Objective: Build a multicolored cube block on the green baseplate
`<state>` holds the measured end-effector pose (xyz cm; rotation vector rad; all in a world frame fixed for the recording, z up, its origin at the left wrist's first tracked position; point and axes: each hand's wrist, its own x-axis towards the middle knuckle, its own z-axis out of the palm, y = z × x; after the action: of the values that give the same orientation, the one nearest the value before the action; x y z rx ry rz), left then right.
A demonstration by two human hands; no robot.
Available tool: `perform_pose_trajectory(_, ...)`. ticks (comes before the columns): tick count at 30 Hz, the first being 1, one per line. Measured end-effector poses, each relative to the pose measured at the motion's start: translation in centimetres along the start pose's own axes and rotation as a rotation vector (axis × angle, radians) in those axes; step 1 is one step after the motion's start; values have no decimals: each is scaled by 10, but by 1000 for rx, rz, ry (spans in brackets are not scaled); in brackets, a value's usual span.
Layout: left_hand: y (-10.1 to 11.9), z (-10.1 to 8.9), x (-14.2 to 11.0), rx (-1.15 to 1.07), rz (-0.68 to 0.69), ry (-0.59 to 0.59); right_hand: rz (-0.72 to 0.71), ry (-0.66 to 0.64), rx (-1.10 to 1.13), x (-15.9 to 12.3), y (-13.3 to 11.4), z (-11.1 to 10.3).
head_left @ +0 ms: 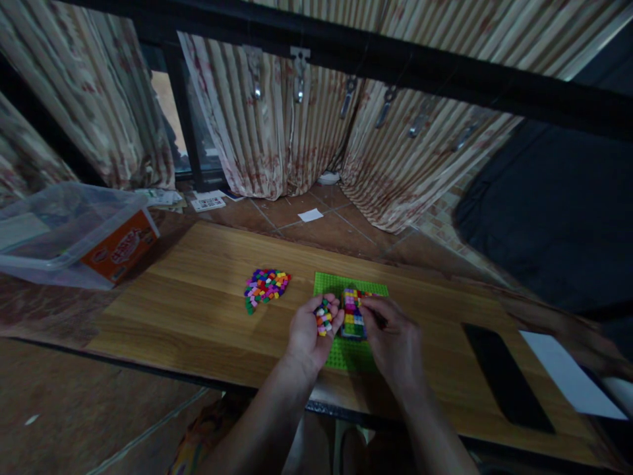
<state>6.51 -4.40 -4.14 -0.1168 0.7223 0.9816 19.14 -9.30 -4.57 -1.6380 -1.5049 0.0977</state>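
Wood-grain bench [198, 297], carrying one green studded baseplate [349, 358] with multicoloured toy-brick block [352, 315] upon it; left hand [307, 332], fingers half-curled, cupping loose bricks [324, 318], best held level; right hand [397, 335], fingers bunched at the block, any grip indiscernible, best pressing squarely downward.

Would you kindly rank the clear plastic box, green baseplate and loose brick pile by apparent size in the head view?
1. Clear plastic box
2. Green baseplate, though partly covered
3. Loose brick pile
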Motion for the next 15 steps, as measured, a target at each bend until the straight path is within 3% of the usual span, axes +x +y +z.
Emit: perform_pose_trajectory(15, -4, -1, 3, 26, 4, -20, 139, 113, -46, 8, 13, 15)
